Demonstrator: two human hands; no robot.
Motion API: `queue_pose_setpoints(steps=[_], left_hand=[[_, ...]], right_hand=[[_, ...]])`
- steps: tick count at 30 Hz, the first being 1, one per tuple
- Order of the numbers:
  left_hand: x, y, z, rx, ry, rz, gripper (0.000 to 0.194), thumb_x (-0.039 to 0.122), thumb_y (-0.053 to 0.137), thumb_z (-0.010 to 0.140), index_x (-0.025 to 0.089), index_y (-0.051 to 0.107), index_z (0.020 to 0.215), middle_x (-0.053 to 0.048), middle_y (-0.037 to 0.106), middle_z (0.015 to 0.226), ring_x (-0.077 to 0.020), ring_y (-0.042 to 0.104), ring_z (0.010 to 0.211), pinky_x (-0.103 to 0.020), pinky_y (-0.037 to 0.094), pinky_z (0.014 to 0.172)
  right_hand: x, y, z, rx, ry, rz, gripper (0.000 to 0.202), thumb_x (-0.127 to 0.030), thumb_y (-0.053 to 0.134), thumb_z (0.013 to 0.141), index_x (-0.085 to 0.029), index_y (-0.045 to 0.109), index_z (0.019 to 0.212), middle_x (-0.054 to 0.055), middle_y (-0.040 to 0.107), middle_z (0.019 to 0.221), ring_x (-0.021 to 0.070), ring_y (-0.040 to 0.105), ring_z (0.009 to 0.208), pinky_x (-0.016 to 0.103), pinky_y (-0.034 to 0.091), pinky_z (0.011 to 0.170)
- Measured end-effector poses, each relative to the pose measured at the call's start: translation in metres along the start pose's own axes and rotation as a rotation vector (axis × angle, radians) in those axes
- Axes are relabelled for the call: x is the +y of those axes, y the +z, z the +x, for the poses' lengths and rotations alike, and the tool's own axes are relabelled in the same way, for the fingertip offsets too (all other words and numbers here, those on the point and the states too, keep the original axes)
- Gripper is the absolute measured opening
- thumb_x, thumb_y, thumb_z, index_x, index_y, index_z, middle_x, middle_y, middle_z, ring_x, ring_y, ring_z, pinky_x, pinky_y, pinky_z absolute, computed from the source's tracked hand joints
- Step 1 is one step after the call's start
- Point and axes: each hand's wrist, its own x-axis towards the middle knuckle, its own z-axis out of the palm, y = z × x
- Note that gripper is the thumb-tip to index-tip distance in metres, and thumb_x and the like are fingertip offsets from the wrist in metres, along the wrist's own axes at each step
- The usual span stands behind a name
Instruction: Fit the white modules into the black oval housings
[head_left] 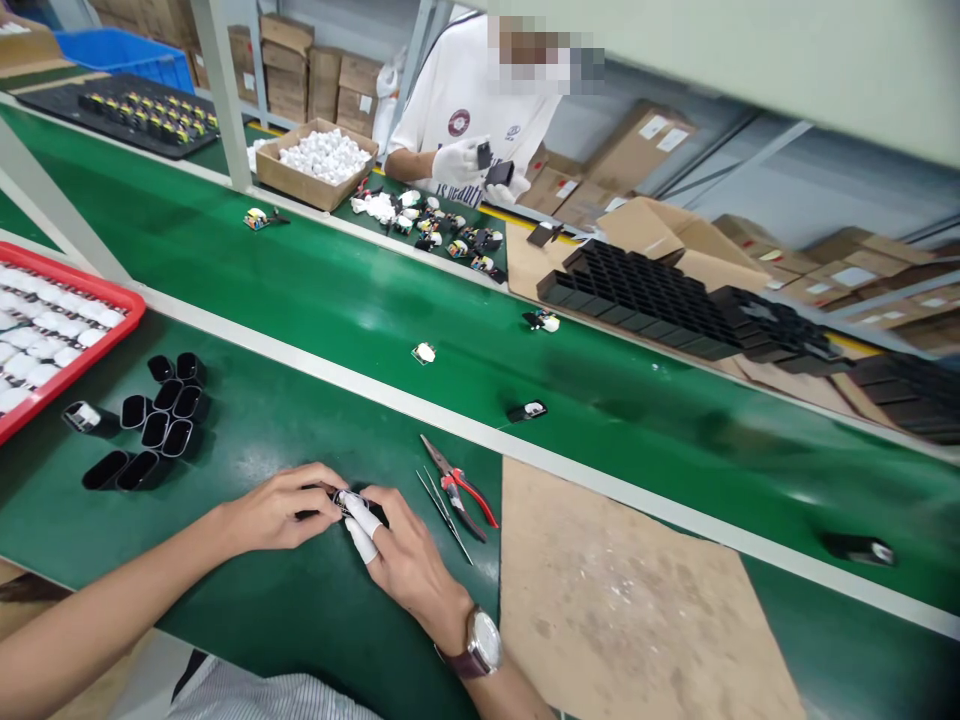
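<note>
Both my hands meet over a small black plastic casing (pixel 341 498), whose opening shows something pale and metallic inside. My left hand (pixel 289 507) pinches it from the left side. My right hand (pixel 411 548), with white finger cots on two fingers and a watch at the wrist, closes on it from the right. The fingers cover much of the casing. Right of the hands lie metal tweezers (pixel 444 513) and red-handled pliers (pixel 459 485). Several open black casings (pixel 155 428) stand to the left, and one casing (pixel 86 417) there has a white part inside.
A red tray (pixel 135 312) of white-topped parts sits at left. Beyond the pale rail, a green conveyor (pixel 330 300) carries scattered parts. A cardboard sheet (pixel 607 590) lies at right. Across the belt, a gloved co-worker (pixel 457 160) holds black pieces beside stacked black casings (pixel 645 300).
</note>
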Motion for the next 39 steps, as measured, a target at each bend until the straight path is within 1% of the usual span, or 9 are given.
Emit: queue_pose_setpoints(steps=[7, 13, 16, 19, 22, 26, 29, 33, 39], left_hand=[[0.002, 0.0, 0.0, 0.01, -0.009, 0.001, 0.01, 0.012, 0.062, 0.101, 0.019, 0.07, 0.104, -0.014, 0.07, 0.119, -0.0204, 0.074, 0.098, -0.03, 0.06, 0.085], [0.0, 0.004, -0.007, -0.005, -0.027, 0.07, 0.012, 0.015, 0.058, 0.105, 0.019, 0.067, 0.099, -0.012, 0.069, 0.121, -0.0193, 0.074, 0.099, -0.028, 0.06, 0.084], [-0.002, 0.004, -0.009, -0.013, -0.076, 0.105, 0.009, 0.023, 0.062, 0.105, 0.021, 0.066, 0.112, -0.011, 0.071, 0.122, -0.0212, 0.076, 0.102, -0.029, 0.062, 0.086], [-0.005, 0.004, -0.01, 0.005, -0.114, 0.14, 0.034, 0.034, 0.071, 0.101, 0.022, 0.062, 0.132, -0.011, 0.074, 0.122, -0.0248, 0.076, 0.107, -0.034, 0.065, 0.091], [-0.007, 0.004, -0.009, 0.029, -0.022, 0.145, 0.038, 0.032, 0.071, 0.102, 0.021, 0.062, 0.137, -0.011, 0.076, 0.119, -0.0249, 0.076, 0.108, -0.036, 0.065, 0.095], [-0.005, 0.003, -0.006, 0.054, 0.073, 0.194, 0.033, 0.025, 0.069, 0.103, 0.02, 0.064, 0.135, -0.011, 0.078, 0.119, -0.0241, 0.077, 0.106, -0.038, 0.065, 0.098], [-0.001, 0.002, -0.004, 0.069, 0.111, 0.274, 0.03, 0.022, 0.068, 0.103, 0.02, 0.066, 0.133, -0.01, 0.078, 0.123, -0.0244, 0.078, 0.105, -0.039, 0.065, 0.098], [0.001, 0.003, -0.003, 0.039, 0.076, 0.275, 0.024, 0.023, 0.067, 0.104, 0.019, 0.068, 0.128, -0.01, 0.078, 0.123, -0.0244, 0.078, 0.108, -0.038, 0.065, 0.098], [-0.003, 0.009, -0.007, 0.028, -0.06, 0.178, 0.024, 0.028, 0.066, 0.105, 0.021, 0.062, 0.127, -0.011, 0.077, 0.122, -0.0243, 0.077, 0.112, -0.037, 0.066, 0.095]], right_hand=[[0.012, -0.021, 0.005, -0.004, 0.133, 0.215, 0.056, -0.029, 0.061, 0.105, -0.027, 0.042, 0.159, 0.011, 0.066, 0.13, 0.0232, 0.069, 0.118, 0.039, 0.062, 0.1], [0.124, -0.051, 0.06, 0.157, 0.405, -0.113, 0.055, -0.037, 0.061, 0.102, -0.015, 0.051, 0.151, 0.021, 0.053, 0.152, 0.032, 0.051, 0.145, 0.054, 0.044, 0.121], [0.183, -0.058, 0.094, 0.175, 0.471, -0.175, 0.057, -0.034, 0.062, 0.098, -0.003, 0.053, 0.145, 0.031, 0.055, 0.145, 0.039, 0.053, 0.139, 0.063, 0.045, 0.116], [0.204, -0.052, 0.119, 0.146, 0.465, -0.181, 0.046, -0.026, 0.056, 0.097, -0.001, 0.06, 0.135, 0.028, 0.066, 0.124, 0.0363, 0.063, 0.12, 0.06, 0.051, 0.107], [0.18, -0.031, 0.127, 0.081, 0.362, -0.139, 0.04, -0.018, 0.057, 0.095, -0.006, 0.063, 0.132, 0.021, 0.069, 0.115, 0.0305, 0.065, 0.111, 0.052, 0.053, 0.104], [0.108, -0.002, 0.113, -0.046, 0.127, -0.052, 0.043, -0.015, 0.065, 0.094, -0.02, 0.063, 0.137, 0.012, 0.068, 0.126, 0.0233, 0.063, 0.118, 0.042, 0.054, 0.107], [0.063, 0.001, 0.093, -0.1, 0.04, -0.036, 0.039, -0.014, 0.065, 0.096, -0.021, 0.065, 0.134, 0.011, 0.067, 0.131, 0.0244, 0.063, 0.121, 0.042, 0.056, 0.107], [0.033, -0.022, 0.054, -0.054, 0.065, -0.096, 0.038, -0.022, 0.06, 0.104, -0.018, 0.059, 0.142, 0.015, 0.062, 0.144, 0.0291, 0.062, 0.13, 0.048, 0.057, 0.11], [0.016, -0.029, -0.033, 0.026, 0.248, -0.409, 0.033, -0.016, 0.052, 0.104, -0.016, 0.063, 0.135, 0.017, 0.07, 0.12, 0.0325, 0.071, 0.106, 0.051, 0.065, 0.086]])
